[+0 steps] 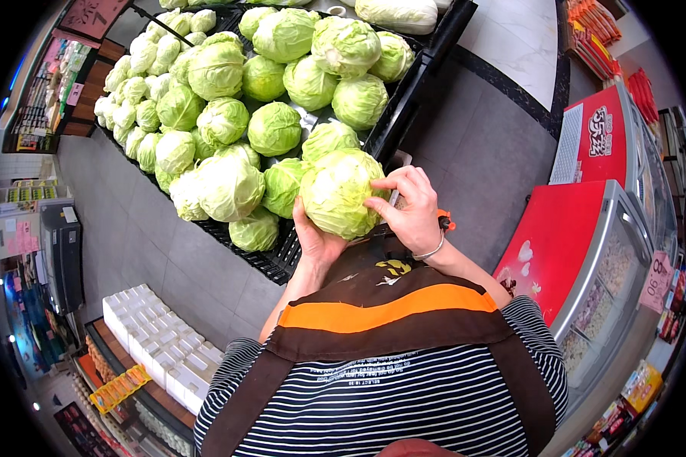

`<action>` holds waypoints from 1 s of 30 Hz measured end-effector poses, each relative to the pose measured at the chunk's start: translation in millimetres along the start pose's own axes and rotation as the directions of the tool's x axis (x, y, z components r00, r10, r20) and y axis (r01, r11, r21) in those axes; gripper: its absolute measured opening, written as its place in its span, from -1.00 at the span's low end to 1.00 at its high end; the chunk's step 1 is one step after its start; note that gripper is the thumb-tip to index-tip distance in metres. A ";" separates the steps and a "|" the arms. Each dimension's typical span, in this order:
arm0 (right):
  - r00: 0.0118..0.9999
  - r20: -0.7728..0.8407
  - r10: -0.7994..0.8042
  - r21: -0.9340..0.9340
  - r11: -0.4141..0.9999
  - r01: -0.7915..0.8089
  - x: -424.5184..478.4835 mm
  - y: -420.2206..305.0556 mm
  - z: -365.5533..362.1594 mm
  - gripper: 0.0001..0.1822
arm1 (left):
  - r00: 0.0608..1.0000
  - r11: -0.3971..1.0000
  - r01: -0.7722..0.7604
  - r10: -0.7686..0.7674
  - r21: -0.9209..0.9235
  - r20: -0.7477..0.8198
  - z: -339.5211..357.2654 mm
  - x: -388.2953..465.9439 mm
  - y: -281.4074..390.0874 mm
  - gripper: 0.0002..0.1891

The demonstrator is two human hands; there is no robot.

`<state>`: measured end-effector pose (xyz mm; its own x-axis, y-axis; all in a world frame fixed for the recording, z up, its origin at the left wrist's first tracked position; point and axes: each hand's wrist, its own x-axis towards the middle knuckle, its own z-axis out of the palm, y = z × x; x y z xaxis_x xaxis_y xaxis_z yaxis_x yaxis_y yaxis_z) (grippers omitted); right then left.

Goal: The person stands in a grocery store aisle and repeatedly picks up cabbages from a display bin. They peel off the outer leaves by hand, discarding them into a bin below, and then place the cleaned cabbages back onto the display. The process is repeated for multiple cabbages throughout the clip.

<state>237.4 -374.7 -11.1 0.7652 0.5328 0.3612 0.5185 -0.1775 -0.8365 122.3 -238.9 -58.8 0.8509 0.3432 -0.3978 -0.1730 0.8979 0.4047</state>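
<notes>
A round green cabbage [341, 193] is held up in front of my apron, over the near edge of the display. My left hand [318, 237] supports it from below and the left, with the palm under it and the thumb against its side. At its right side, my right hand [409, 207] pinches at an outer leaf with thumb and forefinger; the exact grip is partly hidden. Many loose cabbages [274, 129] are heaped just beyond in a black plastic crate display [274, 260], and one pale, large cabbage [231, 188] lies left of the held one.
Long napa cabbages [397, 14] lie at the top of the display. Red chest freezers [554, 245] with glass lids stand at the right. White boxes [154, 343] are stacked on a wooden-topped stand at the lower left. Grey floor tiles [206, 257] run between the stands.
</notes>
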 end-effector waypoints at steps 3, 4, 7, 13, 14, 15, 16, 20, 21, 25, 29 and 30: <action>1.000 0.006 -0.009 0.025 1.000 0.008 2.9 0.2 4.4 -0.79 | 1.000 1.000 -0.008 0.008 -0.020 -0.015 3.1 1.0 -0.3 -0.07; 0.995 0.056 0.083 0.071 0.994 -0.087 5.0 -2.0 4.0 -0.81 | 1.000 1.000 -0.013 0.013 -0.018 -0.011 3.9 1.1 0.4 -0.06; 0.945 0.190 0.267 0.156 0.942 -0.298 11.7 -8.2 1.2 -0.83 | 1.000 1.000 -0.029 0.029 -0.006 0.004 5.9 1.2 2.8 -0.06; 0.899 0.274 0.341 0.227 0.886 -0.405 11.8 -1.8 -1.3 -0.78 | 1.000 1.000 -0.006 0.007 -0.015 0.023 4.9 2.9 4.7 -0.04; 0.895 0.277 0.350 0.236 0.878 -0.417 11.1 -1.2 -1.4 -0.77 | 1.000 1.000 -0.002 0.002 -0.022 0.020 4.6 3.2 4.3 -0.03; 0.891 0.278 0.359 0.245 0.870 -0.428 11.0 -0.8 -1.6 -0.76 | 1.000 1.000 0.003 -0.002 -0.029 0.018 4.6 3.7 4.1 -0.03; 0.882 0.291 0.369 0.227 0.869 -0.439 11.5 -0.4 -2.5 -0.77 | 1.000 0.999 0.008 -0.007 -0.040 0.026 4.7 3.8 4.1 -0.03; 0.836 0.337 0.433 0.355 0.764 -0.539 9.9 0.6 -1.7 -0.80 | 0.998 0.996 0.050 -0.047 -0.067 0.045 8.6 3.7 3.1 -0.01; 0.822 0.352 0.449 0.432 0.701 -0.568 9.3 0.7 -0.4 -0.81 | 0.997 0.996 0.063 -0.059 -0.069 0.048 10.0 4.0 2.8 0.00; 0.823 0.367 0.433 0.599 0.567 -0.565 12.9 1.5 -0.6 -0.83 | 0.993 0.993 0.091 -0.085 -0.078 0.080 11.2 8.6 0.1 0.01; 0.802 0.370 0.469 0.659 0.476 -0.582 19.9 2.9 -6.6 -0.82 | 0.979 0.972 0.202 -0.197 -0.116 0.054 17.8 9.4 1.3 0.01; 0.797 0.369 0.479 0.668 0.460 -0.585 22.0 3.8 -9.6 -0.82 | 0.968 0.957 0.252 -0.247 -0.144 0.053 21.1 8.2 2.8 0.00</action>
<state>259.9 -371.6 -2.4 0.7172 0.6447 -0.2646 -0.4643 0.1591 -0.8713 139.2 -239.3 -43.6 0.8924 0.0954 -0.4410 -0.0224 0.9856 0.1678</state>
